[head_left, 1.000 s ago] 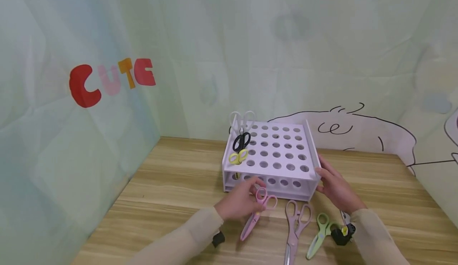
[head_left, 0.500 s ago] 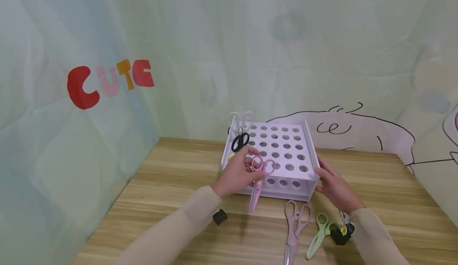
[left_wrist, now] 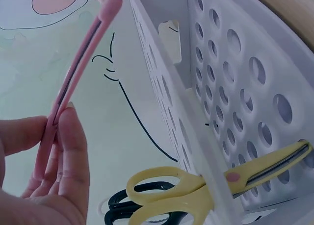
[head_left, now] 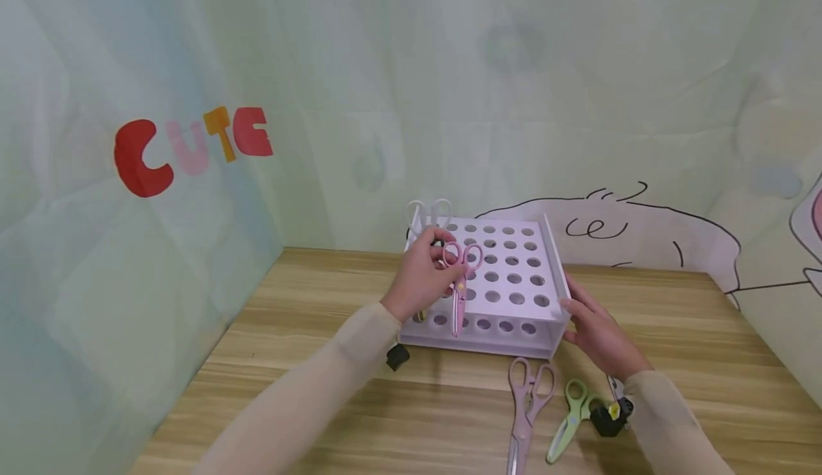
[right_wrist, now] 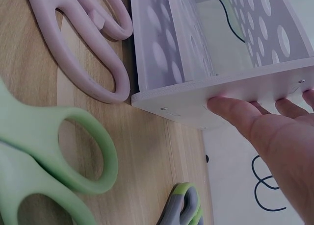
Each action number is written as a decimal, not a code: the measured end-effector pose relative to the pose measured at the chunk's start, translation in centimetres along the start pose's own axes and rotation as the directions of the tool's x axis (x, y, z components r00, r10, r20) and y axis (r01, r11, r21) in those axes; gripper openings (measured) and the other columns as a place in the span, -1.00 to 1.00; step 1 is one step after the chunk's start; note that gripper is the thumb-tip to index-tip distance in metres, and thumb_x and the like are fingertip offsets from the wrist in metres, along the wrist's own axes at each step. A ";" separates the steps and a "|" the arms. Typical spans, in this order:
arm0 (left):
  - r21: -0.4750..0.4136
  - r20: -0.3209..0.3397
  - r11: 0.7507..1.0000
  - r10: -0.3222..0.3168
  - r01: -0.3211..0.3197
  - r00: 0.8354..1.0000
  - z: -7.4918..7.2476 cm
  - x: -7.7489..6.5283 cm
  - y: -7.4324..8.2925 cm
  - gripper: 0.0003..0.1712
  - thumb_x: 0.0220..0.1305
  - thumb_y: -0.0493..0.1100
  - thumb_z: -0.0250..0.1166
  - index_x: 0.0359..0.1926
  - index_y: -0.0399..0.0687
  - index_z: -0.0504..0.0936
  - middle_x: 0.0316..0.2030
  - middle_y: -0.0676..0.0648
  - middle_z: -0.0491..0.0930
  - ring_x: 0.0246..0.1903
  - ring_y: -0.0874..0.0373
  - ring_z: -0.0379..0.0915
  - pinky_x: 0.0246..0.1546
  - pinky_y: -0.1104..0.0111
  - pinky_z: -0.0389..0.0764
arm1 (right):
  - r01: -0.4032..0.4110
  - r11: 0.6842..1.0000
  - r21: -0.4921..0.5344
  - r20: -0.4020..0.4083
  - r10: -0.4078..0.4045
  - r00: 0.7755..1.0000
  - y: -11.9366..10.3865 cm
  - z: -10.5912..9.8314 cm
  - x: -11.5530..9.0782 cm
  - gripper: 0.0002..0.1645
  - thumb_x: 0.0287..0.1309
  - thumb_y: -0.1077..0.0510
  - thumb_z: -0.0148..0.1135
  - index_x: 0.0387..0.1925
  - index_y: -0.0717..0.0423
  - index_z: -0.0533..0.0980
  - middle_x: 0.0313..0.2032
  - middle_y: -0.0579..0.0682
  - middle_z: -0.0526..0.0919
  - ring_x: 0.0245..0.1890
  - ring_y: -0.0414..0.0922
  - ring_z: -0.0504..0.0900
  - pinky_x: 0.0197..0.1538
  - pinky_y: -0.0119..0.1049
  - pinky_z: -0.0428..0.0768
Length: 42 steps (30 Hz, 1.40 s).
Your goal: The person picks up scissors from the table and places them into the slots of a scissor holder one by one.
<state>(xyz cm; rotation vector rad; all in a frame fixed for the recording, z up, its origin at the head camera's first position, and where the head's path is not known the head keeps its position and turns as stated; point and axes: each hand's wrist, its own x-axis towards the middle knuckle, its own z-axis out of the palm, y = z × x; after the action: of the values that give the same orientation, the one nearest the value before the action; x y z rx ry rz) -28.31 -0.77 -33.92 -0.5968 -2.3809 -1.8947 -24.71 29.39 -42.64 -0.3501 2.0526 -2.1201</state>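
Observation:
My left hand (head_left: 420,275) pinches pink scissors (head_left: 459,293) between thumb and fingers, their blades pointing down, over the left part of a white two-tier rack (head_left: 514,289) full of round holes. Yellow scissors (left_wrist: 171,190) stand through holes of the rack, with black scissors (left_wrist: 117,208) behind them in the left wrist view. White-handled scissors (head_left: 432,212) stand at the back left corner. My right hand (head_left: 600,329) rests against the rack's right side panel, fingertips touching it in the right wrist view.
On the wooden table in front of the rack lie mauve scissors (head_left: 528,411) and light green scissors (head_left: 568,418). Grey-and-green handles (right_wrist: 184,205) show beyond them in the right wrist view. A printed cloth (head_left: 514,104) hangs behind the table.
My left hand has lifted the pink scissors from near the table in front of the rack up and back over its holes. The right hand has stayed at the side panel.

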 end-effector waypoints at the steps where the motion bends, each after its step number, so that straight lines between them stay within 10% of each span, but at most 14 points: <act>1: 0.003 -0.009 1.000 0.000 0.000 1.000 0.0 0.2 0.1 -0.54 0.21 -0.41 0.37 0.07 -0.17 0.38 -0.42 -0.13 0.54 -0.50 0.12 0.51 -0.50 0.20 0.70 | 0.002 1.000 0.009 0.000 -0.002 1.000 0.1 0.0 0.0 -0.20 0.56 -0.04 -0.16 0.58 -0.05 -0.30 0.56 0.14 -0.28 0.44 0.11 0.05 0.20 -0.21 0.47; 21: 0.185 -0.178 0.980 0.109 -0.076 0.978 0.6 3.9 0.4 -0.54 0.17 -0.37 0.41 0.03 -0.21 0.40 -0.43 -0.09 0.57 -0.50 0.13 0.46 -0.54 0.42 0.53 | 0.006 0.999 0.036 -0.002 -0.006 1.000 0.1 0.1 0.1 -0.21 0.56 0.00 -0.16 0.58 -0.04 -0.29 0.55 0.13 -0.28 0.40 0.00 0.12 0.22 -0.16 0.44; 42: 0.388 -0.197 0.914 0.206 -0.117 0.958 1.7 5.4 -0.3 -0.71 0.26 -0.25 0.39 -0.06 -0.15 0.50 -0.36 -0.04 0.62 -0.40 0.16 0.55 -0.32 0.34 0.60 | 0.004 1.000 0.004 -0.014 -0.004 1.000 0.0 0.1 0.0 -0.22 0.56 -0.04 -0.16 0.58 -0.09 -0.27 0.56 0.09 -0.25 0.43 0.18 0.04 0.24 -0.10 0.43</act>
<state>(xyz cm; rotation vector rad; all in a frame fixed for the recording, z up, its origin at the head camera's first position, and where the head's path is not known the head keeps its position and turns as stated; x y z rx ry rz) -33.03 2.27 -33.16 -0.4895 -2.3597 -1.3117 -24.68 29.25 -42.67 -0.3400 2.0566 -2.1349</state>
